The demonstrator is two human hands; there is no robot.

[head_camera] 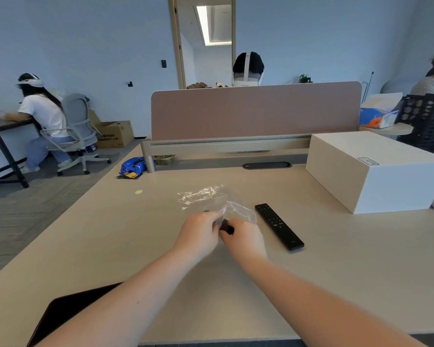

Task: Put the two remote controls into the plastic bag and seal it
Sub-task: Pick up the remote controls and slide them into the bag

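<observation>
Centrally, low in the frame: left hand [198,230] and right hand [244,237] close together above the counter [110,246], forearms entering from the bottom edge. Fingers of both hands curled and closed around a short dark remote control [227,227], of which only one black end shows between the hands; rest hidden. Clear plastic bag [211,199] just above the hands, crumpled, lying on the counter, its near edge with a thin red strip raised at the fingertips. Whether the dark remote has entered the bag mouth: cannot tell.

Right of the hands: second remote control [279,226], long, black, flat on the counter, button face up, lying diagonally, just beside the bag and apart from both hands, outside the bag.

Right side of frame: large white box [376,171] on the counter, well apart from the remotes. Upper centre: beige divider panel [256,111] along the far counter edge. Lower left corner: dark flat object [68,314] at the near counter edge, partly behind the left forearm.
</observation>
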